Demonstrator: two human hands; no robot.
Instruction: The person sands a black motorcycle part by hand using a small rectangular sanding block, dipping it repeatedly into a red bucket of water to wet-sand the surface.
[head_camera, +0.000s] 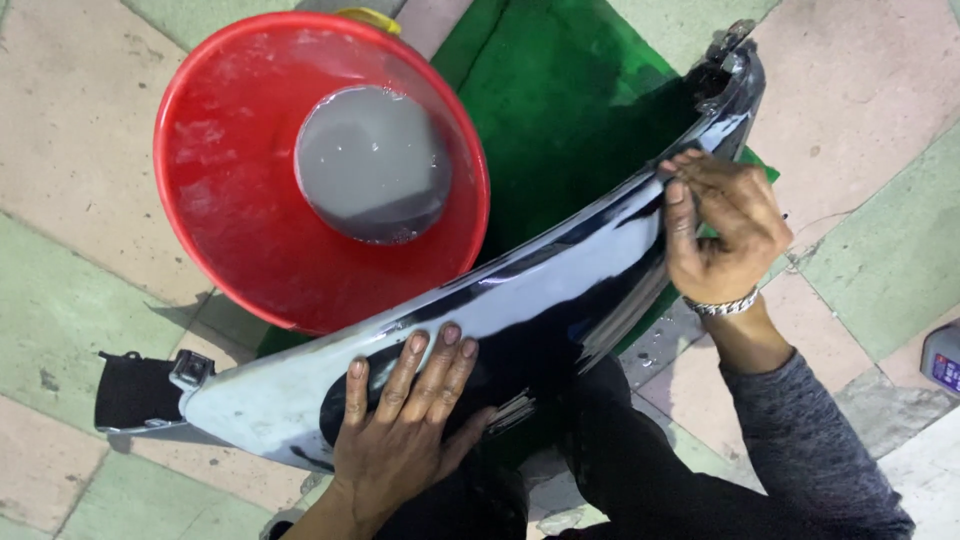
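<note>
**Inspector:** The floor (880, 90) was tiled pink and green, with a green mat (560, 90) at upper centre beside a red basin (230, 190) of grey water.

**Clerk:** And the hands?

**Inspector:** The left hand (405, 420) lay flat, fingers spread, on the glossy dark body panel (540, 290) spanning mid-frame. The right hand (722, 235) pinched its upper edge, apparently mid-rub; steady bracing seemed required next.

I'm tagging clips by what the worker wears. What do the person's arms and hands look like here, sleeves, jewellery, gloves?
Both hands are bare, no gloves. The right hand has a silver metal link bracelet at the wrist, and a dark grey knit long sleeve pushed back a little from the wrist. The left hand shows no ring or band; its forearm is mostly out of view, so no sleeve can be seen.
</note>
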